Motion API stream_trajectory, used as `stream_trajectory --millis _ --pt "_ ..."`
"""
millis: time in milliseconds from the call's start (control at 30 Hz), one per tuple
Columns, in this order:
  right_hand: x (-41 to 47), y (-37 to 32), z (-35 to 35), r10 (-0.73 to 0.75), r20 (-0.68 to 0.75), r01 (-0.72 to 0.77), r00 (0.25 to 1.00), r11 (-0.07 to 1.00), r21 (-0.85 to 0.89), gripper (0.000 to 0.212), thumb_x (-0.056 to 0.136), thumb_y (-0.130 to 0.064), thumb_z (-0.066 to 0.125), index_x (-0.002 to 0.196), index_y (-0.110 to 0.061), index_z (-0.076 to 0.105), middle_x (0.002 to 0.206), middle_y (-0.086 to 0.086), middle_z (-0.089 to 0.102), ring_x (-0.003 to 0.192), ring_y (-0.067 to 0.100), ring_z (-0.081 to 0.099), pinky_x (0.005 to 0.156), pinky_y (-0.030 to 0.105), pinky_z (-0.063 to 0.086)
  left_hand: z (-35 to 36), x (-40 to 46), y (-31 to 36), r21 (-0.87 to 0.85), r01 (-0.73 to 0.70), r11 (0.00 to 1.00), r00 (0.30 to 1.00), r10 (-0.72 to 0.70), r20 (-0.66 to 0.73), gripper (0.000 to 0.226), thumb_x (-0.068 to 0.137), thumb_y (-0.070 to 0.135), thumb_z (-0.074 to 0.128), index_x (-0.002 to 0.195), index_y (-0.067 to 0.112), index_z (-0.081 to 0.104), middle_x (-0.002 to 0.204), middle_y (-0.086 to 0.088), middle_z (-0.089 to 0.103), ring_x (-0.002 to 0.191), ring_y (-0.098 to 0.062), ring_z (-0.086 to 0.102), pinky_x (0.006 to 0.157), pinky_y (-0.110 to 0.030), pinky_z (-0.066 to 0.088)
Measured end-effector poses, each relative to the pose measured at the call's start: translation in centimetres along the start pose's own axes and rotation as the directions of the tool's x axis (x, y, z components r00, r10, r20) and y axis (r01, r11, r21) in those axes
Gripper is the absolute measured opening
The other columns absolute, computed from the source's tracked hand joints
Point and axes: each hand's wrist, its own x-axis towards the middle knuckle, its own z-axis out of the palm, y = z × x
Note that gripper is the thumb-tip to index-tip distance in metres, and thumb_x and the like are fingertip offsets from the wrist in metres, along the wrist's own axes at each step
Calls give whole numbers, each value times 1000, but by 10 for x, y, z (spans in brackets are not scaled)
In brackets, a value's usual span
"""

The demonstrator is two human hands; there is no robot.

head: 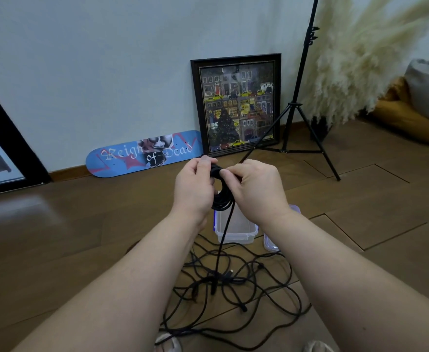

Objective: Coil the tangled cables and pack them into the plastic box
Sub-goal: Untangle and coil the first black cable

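Note:
Both hands are raised above the floor with a small coil of black cable [222, 199] between them. My left hand [194, 185] grips the coil's top from the left. My right hand [255, 184] pinches the same coil's top from the right. One black strand [225, 235] hangs from the coil down to a tangled heap of black cables [233, 288] on the wooden floor. Below the hands stands a clear plastic box [235, 231], open, partly hidden by my wrists. Its lid [270, 243] lies just right of it.
A blue skateboard deck [142, 153] and a framed picture [237, 105] lean against the wall. A black tripod stand [297, 110] rises at the right, beside pampas grass [355, 59] and cushions [416, 105]. A dark frame [2, 148] leans at far left.

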Motion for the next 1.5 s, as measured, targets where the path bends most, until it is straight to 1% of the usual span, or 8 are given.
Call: stream_trajectory --millis 267,433,600,867,933,1067,1300,1500 --pt "-3 -4 -13 24 295 -101 955 963 248 39 105 -30 33 141 -28 46 95 0 63 89 22 58 77 36 45 -3 -4 9 -195 88 977 993 -70 100 27 103 19 43 88 11 64 50 9 49 42 -3 33 43 -15 33" --pt "-6 -14 -9 70 249 -158 966 920 357 36 103 -22 40 139 -25 46 123 2 64 110 22 58 90 34 44 2 -9 12 -285 67 956 996 -46 79 28 105 19 41 87 13 62 64 3 65 57 -3 62 53 -15 48" --pt "-3 -13 -3 245 151 -275 958 934 229 32 104 -20 35 132 -14 50 111 9 66 102 30 58 81 38 42 14 -15 5 -212 -22 977 999 31 39 30 106 27 35 95 17 60 57 6 46 52 -6 41 56 -24 37" --pt "3 -14 -3 403 182 -437 897 871 225 28 103 -23 34 119 -17 55 102 10 66 95 32 58 80 46 48 9 -11 0 -130 -43 991 978 68 198 41 83 58 61 102 22 56 63 14 54 62 -4 50 70 -30 44" --pt "3 -13 -4 426 201 -466 882 854 233 24 102 -25 34 110 -17 56 97 9 64 93 32 57 77 43 48 5 -7 -2 -80 -30 996 972 48 231 40 77 46 67 109 25 56 72 11 58 69 -4 55 74 -31 47" --pt "1 -13 -4 337 218 -389 916 879 276 27 103 -25 35 115 -15 58 100 9 67 94 29 59 79 41 47 1 -3 -3 -71 -70 995 986 80 143 6 97 24 59 103 22 60 63 9 54 58 -6 49 65 -31 44" --pt "-4 -8 -4 166 282 -276 945 867 415 35 102 -28 41 136 -27 49 119 1 65 108 19 59 95 42 47 -5 0 4 -192 -29 981 995 47 93 8 98 15 56 90 14 59 66 3 53 46 -3 40 51 -17 37" --pt "-1 -1 -17 93 365 -284 926 809 515 69 93 -28 59 150 -39 21 122 -10 57 66 19 62 78 38 54 -10 6 5 -229 -9 973 1000 14 20 9 94 23 64 86 19 62 82 -5 59 63 -12 51 67 -34 43"
